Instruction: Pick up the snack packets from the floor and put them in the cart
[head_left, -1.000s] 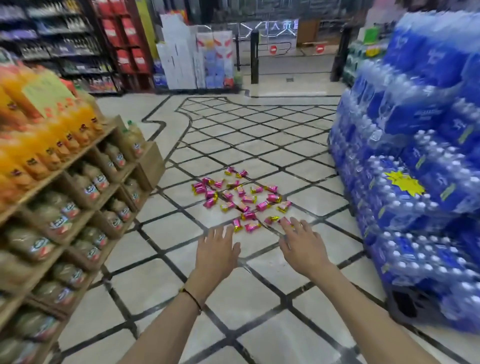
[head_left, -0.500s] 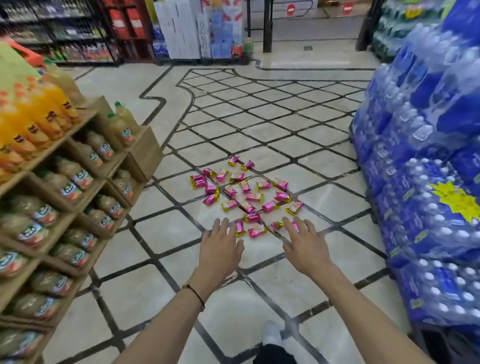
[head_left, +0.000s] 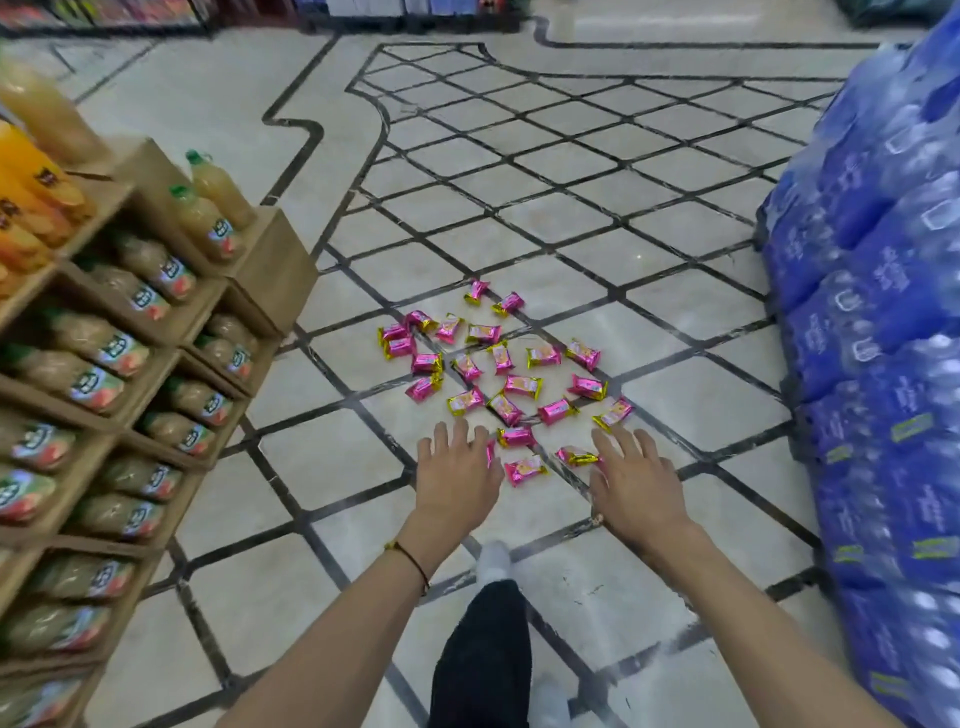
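Several small pink-and-gold snack packets (head_left: 498, 379) lie scattered on the tiled floor in the middle of the aisle. My left hand (head_left: 460, 473) reaches forward with straight, spread fingers at the near left edge of the pile and holds nothing. My right hand (head_left: 631, 475) is stretched out the same way at the near right edge, its fingers over one packet (head_left: 574, 456). Whether either hand touches a packet I cannot tell. No cart is in view.
A wooden shelf rack (head_left: 171, 332) of juice bottles stands close on the left. Stacked blue packs of water bottles (head_left: 883, 364) wall off the right. My dark trouser leg and white shoe (head_left: 491, 561) step forward below the hands.
I have walked closer and tilted my view down, so the packets look larger and nearer. Both hands stay stretched out and now reach the pile's near edge.
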